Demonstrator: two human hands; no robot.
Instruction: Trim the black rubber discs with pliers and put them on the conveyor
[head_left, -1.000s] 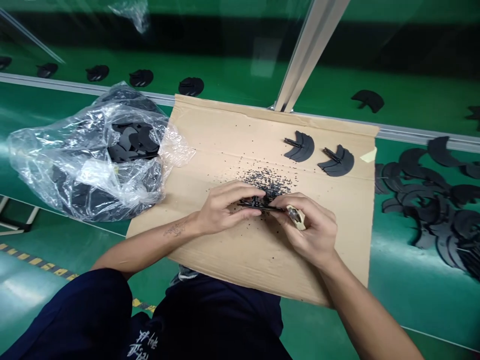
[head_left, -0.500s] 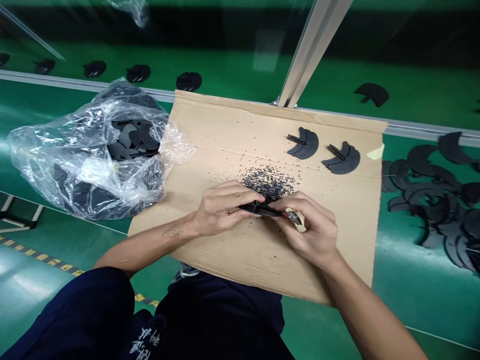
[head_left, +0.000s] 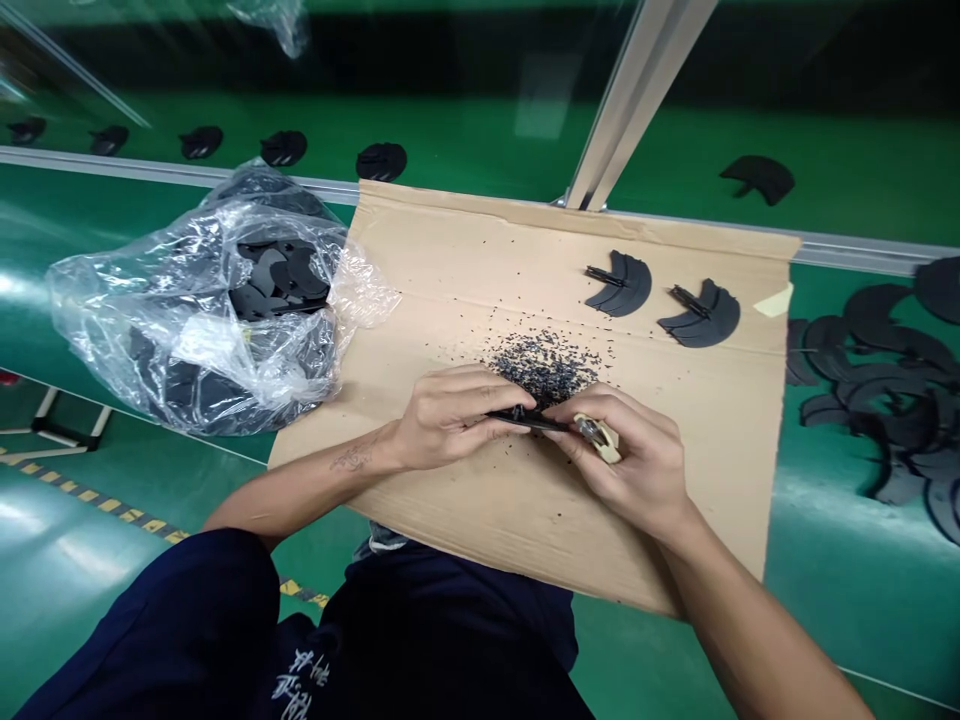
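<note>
My left hand (head_left: pixel 457 418) is shut on a slim black plastic part (head_left: pixel 525 419), which it holds above a flattened cardboard sheet (head_left: pixel 442 270). My right hand (head_left: pixel 634 462) grips a small cream-handled trimming knife (head_left: pixel 598 436), its metal end against or very near the part's tip. The exact contact is hidden by my fingers. A heap of black plastic shavings (head_left: pixel 544 367) lies just beyond my hands. Farther up the cardboard rest two black crescent-shaped parts (head_left: pixel 626 285) (head_left: pixel 701 316), each with a thin stem.
A clear plastic bag of black parts (head_left: pixel 202 320) lies left of the cardboard. Loose crescent parts (head_left: pixel 881 390) are piled on the green bench at right. A metal rail (head_left: pixel 855 250) and upright post (head_left: pixel 637 105) stand behind, with more parts in a row beyond. My dark-clothed lap (head_left: pixel 442 640) fills the bottom.
My head view has drifted slightly, shifting the scene to the right. The black part now shows narrower between my hands, turned a little. My hands stay close together on it.
</note>
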